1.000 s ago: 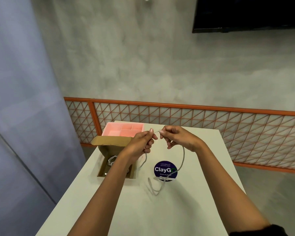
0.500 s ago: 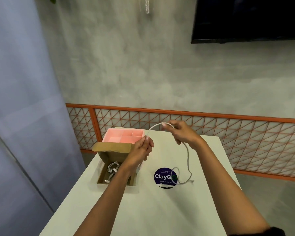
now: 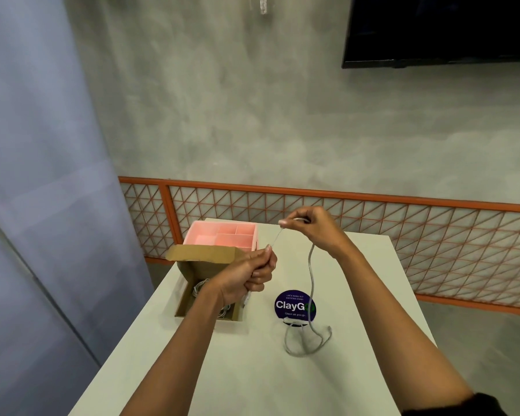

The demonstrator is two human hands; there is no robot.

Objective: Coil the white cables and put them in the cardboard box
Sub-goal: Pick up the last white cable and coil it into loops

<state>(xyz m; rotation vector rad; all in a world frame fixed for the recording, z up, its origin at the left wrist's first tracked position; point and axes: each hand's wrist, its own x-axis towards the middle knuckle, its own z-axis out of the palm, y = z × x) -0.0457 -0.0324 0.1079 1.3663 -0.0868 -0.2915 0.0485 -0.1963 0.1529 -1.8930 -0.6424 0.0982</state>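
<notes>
Both hands hold one white cable point(image 3: 311, 283) above the table. My left hand point(image 3: 248, 276) pinches one end of it just right of the open cardboard box point(image 3: 189, 291). My right hand point(image 3: 311, 228), higher and farther back, grips the cable a short way along. A taut stretch runs between the two hands. From my right hand the cable hangs down and ends in a loose loop on the tabletop. White coiled cable point(image 3: 200, 286) lies inside the box, partly hidden by my left forearm.
A pink compartment tray point(image 3: 222, 235) stands behind the box at the white table's point(image 3: 252, 379) far left. A round dark "ClayGo" sticker point(image 3: 293, 304) sits mid-table under the hanging cable. An orange lattice railing point(image 3: 403, 232) runs behind the table; a dark screen hangs top right.
My hands have drawn apart: the right one rose and moved back right, pulling the cable taut between them. The loose loop slid right along the table, past the sticker.
</notes>
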